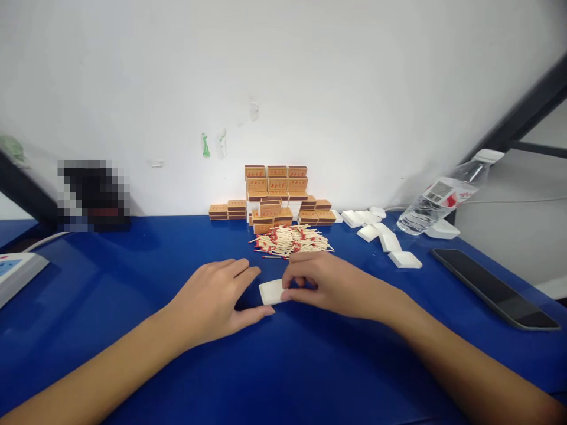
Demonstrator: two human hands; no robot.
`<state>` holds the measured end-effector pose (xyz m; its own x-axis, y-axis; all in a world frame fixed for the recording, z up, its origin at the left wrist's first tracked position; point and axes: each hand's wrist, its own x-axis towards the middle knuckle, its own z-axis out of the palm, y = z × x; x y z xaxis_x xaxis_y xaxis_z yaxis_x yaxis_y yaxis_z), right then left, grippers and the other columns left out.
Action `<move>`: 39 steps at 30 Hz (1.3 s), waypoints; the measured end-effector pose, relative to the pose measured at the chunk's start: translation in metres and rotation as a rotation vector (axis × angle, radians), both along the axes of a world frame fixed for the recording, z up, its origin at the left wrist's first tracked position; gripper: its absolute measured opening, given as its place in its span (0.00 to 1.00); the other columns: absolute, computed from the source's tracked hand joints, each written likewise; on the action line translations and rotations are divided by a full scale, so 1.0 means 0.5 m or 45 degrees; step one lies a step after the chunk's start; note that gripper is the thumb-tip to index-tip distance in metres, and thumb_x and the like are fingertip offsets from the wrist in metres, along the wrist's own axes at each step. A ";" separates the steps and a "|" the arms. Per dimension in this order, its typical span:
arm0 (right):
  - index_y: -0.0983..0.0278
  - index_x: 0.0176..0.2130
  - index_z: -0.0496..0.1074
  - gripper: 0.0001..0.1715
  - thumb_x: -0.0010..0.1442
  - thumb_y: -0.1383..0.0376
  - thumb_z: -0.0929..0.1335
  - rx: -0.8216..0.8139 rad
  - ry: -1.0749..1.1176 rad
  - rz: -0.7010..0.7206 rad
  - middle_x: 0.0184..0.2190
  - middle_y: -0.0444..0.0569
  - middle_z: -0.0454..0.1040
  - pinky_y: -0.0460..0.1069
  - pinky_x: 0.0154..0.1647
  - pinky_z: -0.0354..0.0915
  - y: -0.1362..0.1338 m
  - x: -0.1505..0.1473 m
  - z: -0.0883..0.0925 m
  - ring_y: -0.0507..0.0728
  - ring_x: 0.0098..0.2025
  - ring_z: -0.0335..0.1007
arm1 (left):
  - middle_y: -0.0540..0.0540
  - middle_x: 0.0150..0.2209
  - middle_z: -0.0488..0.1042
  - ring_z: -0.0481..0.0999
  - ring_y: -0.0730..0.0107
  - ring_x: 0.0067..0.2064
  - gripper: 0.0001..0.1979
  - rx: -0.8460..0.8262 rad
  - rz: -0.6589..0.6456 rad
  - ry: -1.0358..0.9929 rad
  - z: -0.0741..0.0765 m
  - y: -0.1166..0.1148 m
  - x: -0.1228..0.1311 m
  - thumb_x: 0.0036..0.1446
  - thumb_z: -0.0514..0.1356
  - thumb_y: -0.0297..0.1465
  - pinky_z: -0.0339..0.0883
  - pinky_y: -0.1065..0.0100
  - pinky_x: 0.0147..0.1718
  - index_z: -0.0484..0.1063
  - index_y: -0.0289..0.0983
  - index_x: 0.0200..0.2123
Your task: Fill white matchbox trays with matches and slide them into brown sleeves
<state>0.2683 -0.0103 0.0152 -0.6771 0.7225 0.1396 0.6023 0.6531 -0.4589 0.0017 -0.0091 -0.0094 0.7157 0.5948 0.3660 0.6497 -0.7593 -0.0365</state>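
Observation:
A small white matchbox tray [270, 292] lies on the blue tabletop between my two hands. My right hand [312, 278] has thumb and fingertips pinched at the tray's right end, hiding that part of it. To the left, my left hand [225, 295] rests with thumb and fingers apart; its thumb tip is close to the tray's lower left edge, and I cannot tell whether they touch. Just beyond my hands is a loose heap of red-tipped matches [295, 239]. Behind the heap stand stacked orange matchboxes [277, 186].
Several white trays [388, 239] are scattered at the right, near a tilted water bottle [449, 192]. A dark phone [494, 286] lies at the far right. On the left are a white device [20, 274] and a blurred dark object [93, 195]. The wall [283, 88] closes off the back.

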 end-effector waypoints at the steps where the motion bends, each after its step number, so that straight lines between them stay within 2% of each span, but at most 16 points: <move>1: 0.60 0.38 0.79 0.05 0.69 0.63 0.73 0.040 0.049 -0.051 0.33 0.44 0.76 0.49 0.34 0.61 0.009 0.009 -0.001 0.53 0.34 0.69 | 0.41 0.40 0.83 0.83 0.54 0.37 0.27 -0.004 -0.007 0.003 -0.001 -0.001 0.001 0.65 0.61 0.56 0.76 0.57 0.34 0.79 0.39 0.51; 4: 0.61 0.36 0.79 0.08 0.69 0.65 0.71 0.178 0.155 -0.265 0.31 0.44 0.76 0.49 0.33 0.60 0.049 0.041 -0.002 0.53 0.31 0.67 | 0.41 0.41 0.82 0.83 0.55 0.38 0.24 -0.021 -0.012 -0.007 -0.005 -0.003 0.004 0.66 0.62 0.52 0.76 0.57 0.35 0.78 0.39 0.52; 7: 0.62 0.34 0.78 0.08 0.66 0.64 0.71 0.228 0.167 -0.430 0.30 0.45 0.77 0.49 0.32 0.59 0.098 0.052 0.000 0.53 0.30 0.67 | 0.41 0.41 0.82 0.82 0.55 0.39 0.23 -0.053 -0.026 -0.040 -0.008 -0.004 0.007 0.66 0.63 0.50 0.76 0.57 0.37 0.78 0.39 0.52; 10: 0.62 0.37 0.79 0.07 0.65 0.62 0.72 0.216 0.076 -0.430 0.31 0.46 0.78 0.50 0.32 0.60 0.143 0.035 0.009 0.54 0.30 0.69 | 0.41 0.40 0.81 0.82 0.55 0.39 0.22 -0.082 -0.051 -0.072 -0.012 -0.003 0.008 0.66 0.64 0.49 0.77 0.56 0.37 0.78 0.38 0.52; 15: 0.62 0.39 0.80 0.10 0.60 0.59 0.77 0.238 -0.319 -0.304 0.34 0.50 0.82 0.51 0.31 0.61 0.189 -0.007 0.027 0.57 0.34 0.73 | 0.41 0.41 0.80 0.81 0.54 0.41 0.20 -0.100 -0.051 -0.057 -0.018 0.003 0.007 0.67 0.63 0.47 0.76 0.55 0.37 0.78 0.37 0.49; 23: 0.62 0.30 0.77 0.07 0.60 0.65 0.75 0.345 -0.535 -0.304 0.32 0.52 0.80 0.52 0.29 0.56 0.186 -0.026 0.035 0.58 0.32 0.72 | 0.45 0.36 0.76 0.78 0.57 0.39 0.14 -0.136 -0.082 -0.062 -0.013 0.005 0.004 0.69 0.62 0.43 0.73 0.57 0.37 0.78 0.38 0.44; 29: 0.64 0.29 0.77 0.08 0.61 0.69 0.74 0.423 -0.699 -0.274 0.35 0.57 0.81 0.53 0.30 0.59 0.172 -0.046 0.048 0.62 0.35 0.75 | 0.41 0.45 0.77 0.78 0.54 0.44 0.23 -0.132 -0.119 -0.122 -0.020 0.005 0.006 0.69 0.63 0.44 0.74 0.54 0.43 0.73 0.36 0.59; 34: 0.64 0.32 0.79 0.06 0.64 0.67 0.73 0.421 -0.772 -0.264 0.38 0.57 0.82 0.52 0.33 0.61 0.171 -0.050 0.052 0.61 0.37 0.76 | 0.42 0.43 0.74 0.76 0.57 0.43 0.16 -0.219 -0.137 -0.108 -0.022 0.006 0.005 0.71 0.61 0.42 0.73 0.56 0.41 0.77 0.37 0.52; 39: 0.66 0.34 0.79 0.09 0.66 0.64 0.72 0.358 -0.797 -0.241 0.37 0.56 0.82 0.52 0.32 0.58 0.175 -0.036 0.061 0.61 0.37 0.75 | 0.43 0.43 0.74 0.74 0.57 0.43 0.15 -0.248 -0.143 -0.141 -0.022 0.005 0.006 0.70 0.61 0.43 0.72 0.55 0.43 0.77 0.36 0.48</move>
<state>0.2503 0.0772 0.0456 -0.5573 0.8295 -0.0359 0.8127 0.5538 0.1810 0.0047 -0.0066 -0.0202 0.7432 0.5809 0.3319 0.5529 -0.8126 0.1841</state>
